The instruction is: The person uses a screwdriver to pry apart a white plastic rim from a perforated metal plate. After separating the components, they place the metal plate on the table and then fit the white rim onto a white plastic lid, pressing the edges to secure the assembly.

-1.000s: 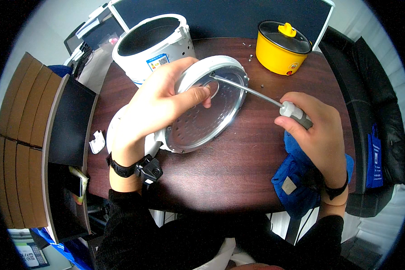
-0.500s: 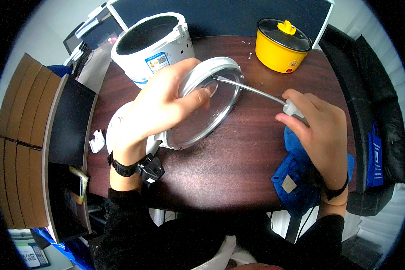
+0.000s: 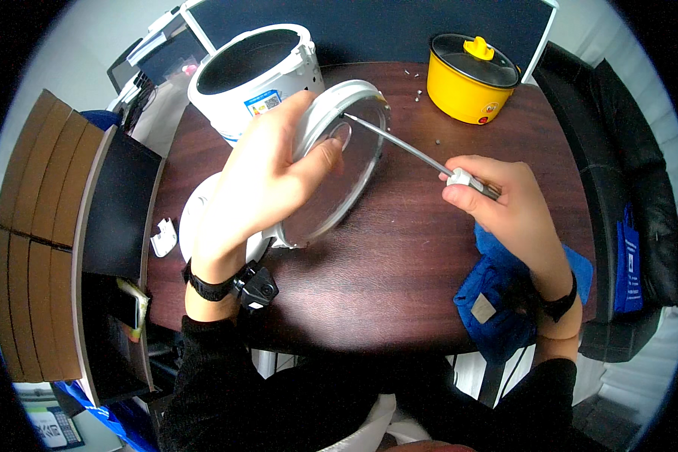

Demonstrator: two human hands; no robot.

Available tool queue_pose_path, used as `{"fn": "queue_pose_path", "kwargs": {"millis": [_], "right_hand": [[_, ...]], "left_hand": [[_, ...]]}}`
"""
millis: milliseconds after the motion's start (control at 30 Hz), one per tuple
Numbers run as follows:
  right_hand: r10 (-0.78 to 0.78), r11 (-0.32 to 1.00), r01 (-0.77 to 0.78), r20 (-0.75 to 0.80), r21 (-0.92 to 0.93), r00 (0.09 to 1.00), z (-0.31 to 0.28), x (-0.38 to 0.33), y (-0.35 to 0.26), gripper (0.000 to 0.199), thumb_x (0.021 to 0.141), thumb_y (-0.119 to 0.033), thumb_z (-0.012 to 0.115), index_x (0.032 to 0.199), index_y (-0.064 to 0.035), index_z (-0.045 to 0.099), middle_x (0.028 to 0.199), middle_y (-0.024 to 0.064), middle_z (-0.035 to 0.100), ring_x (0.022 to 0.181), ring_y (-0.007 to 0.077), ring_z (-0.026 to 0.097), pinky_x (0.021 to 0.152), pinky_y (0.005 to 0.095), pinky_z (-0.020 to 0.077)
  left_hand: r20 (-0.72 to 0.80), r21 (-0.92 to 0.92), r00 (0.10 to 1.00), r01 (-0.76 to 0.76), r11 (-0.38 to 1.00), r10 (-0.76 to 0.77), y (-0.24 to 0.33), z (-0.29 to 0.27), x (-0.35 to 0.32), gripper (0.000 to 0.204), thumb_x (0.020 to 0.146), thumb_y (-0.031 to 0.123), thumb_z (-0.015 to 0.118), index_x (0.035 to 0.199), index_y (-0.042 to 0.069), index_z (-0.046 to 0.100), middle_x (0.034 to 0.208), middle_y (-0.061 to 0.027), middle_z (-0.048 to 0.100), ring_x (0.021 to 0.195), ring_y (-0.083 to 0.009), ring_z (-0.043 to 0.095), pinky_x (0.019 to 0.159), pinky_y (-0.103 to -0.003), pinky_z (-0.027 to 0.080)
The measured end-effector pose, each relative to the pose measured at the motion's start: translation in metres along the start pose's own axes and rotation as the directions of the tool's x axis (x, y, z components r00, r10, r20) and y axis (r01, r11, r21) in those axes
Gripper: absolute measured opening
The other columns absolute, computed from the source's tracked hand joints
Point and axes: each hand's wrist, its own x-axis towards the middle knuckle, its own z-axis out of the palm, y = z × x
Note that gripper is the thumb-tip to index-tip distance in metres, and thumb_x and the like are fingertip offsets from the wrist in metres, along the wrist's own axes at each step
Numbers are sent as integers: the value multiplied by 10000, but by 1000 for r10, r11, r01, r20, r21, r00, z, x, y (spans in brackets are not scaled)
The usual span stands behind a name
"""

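Screwdriver worked at a tilted cooker lid on the round dark surface [image 3: 399, 286].

The left hand [image 3: 264, 188] had its grip clenched on the round white-rimmed lid [image 3: 339, 173], holding it tilted on edge, its lower rim near the surface, just in front of the open white cooker body [image 3: 252, 71]. The right hand [image 3: 505, 203], to the right of the lid, had its grip closed around the handle of a long screwdriver [image 3: 407, 147], whose tip met the lid's inner face near its upper rim. A blue cloth [image 3: 505, 301] lay right of the lid under the right wrist. A yellow pot [image 3: 471, 75] stood behind and right of the lid, well apart, with small screws [image 3: 418, 94] between them.
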Motion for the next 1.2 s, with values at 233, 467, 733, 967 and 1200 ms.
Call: {"fn": "queue_pose_path", "kwargs": {"millis": [233, 467, 733, 967, 1200], "right_hand": [[252, 834, -376, 328, 404, 911, 0, 2, -7, 244, 972, -263, 587, 937, -24, 628, 605, -23, 514, 473, 33, 422, 446, 219, 343], [177, 893, -262, 249, 367, 952, 1, -3, -12, 242, 999, -249, 545, 986, -19, 617, 621, -29, 492, 512, 25, 447, 464, 205, 353], [79, 896, -167, 224, 412, 971, 8, -6, -10, 257, 1009, -260, 530, 955, -17, 592, 623, -32, 478, 524, 17, 432, 460, 205, 334], [32, 606, -370, 443, 704, 896, 19, -11, -2, 359, 1042, -346, 434, 1039, -2, 535, 617, 1, 484, 426, 48, 422, 390, 204, 316], [-2, 376, -492, 532, 785, 847, 26, -16, -5, 463, 1046, -416, 352, 1072, 25, 491, 658, 52, 527, 424, 80, 452, 376, 221, 380]], "left_hand": [[-63, 94, 998, -13, 995, 19, 5, 0, -1, 301, 879, 99, 642, 1129, -50, 565, 874, -85, 679, 840, -148, 647, 789, -295, 499], [-195, 57, 957, -207, 977, 214, -3, 11, 5, 240, 880, 143, 624, 1047, -23, 581, 819, -145, 690, 754, -236, 700, 663, -332, 529], [-280, -56, 907, -342, 938, 314, -9, 18, 6, 228, 880, 94, 634, 1064, -22, 567, 827, -119, 701, 766, -204, 706, 678, -303, 538], [-326, 71, 880, -340, 938, 344, -2, 22, 2, 229, 884, 69, 609, 1085, -16, 541, 811, -129, 692, 741, -233, 707, 671, -310, 535], [-387, 340, 785, -367, 866, 484, -1, 27, 5, 254, 859, 43, 620, 1085, -17, 520, 803, -172, 650, 685, -319, 678, 591, -362, 514]]}}
